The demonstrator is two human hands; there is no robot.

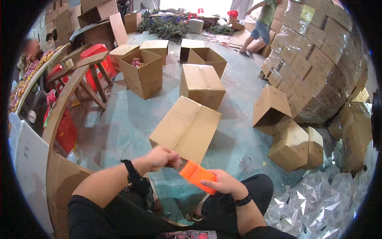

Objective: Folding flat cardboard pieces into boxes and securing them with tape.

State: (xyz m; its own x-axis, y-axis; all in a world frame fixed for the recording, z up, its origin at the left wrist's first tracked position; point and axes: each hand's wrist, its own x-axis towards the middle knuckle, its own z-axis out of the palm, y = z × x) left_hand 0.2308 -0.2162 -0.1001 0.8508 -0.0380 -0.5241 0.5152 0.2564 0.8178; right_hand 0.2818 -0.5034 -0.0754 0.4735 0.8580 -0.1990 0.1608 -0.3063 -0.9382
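Head view: both hands, left hand (161,157) and right hand (223,183), grip an orange packet (197,174) (seated).

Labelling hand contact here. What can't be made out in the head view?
- Left hand: its fingertips, curled at the orange item's end, hide what they pinch.
- Orange item: far side covered by right hand.
- Open box: contents too small.
- Person: cut off by top edge.

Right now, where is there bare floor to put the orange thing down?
Bare floor lies left of the closed carton, between it and the wooden bench. A smaller patch lies right of that carton. Crowded: silver bags at right. Left hand and right hand hold the orange object.
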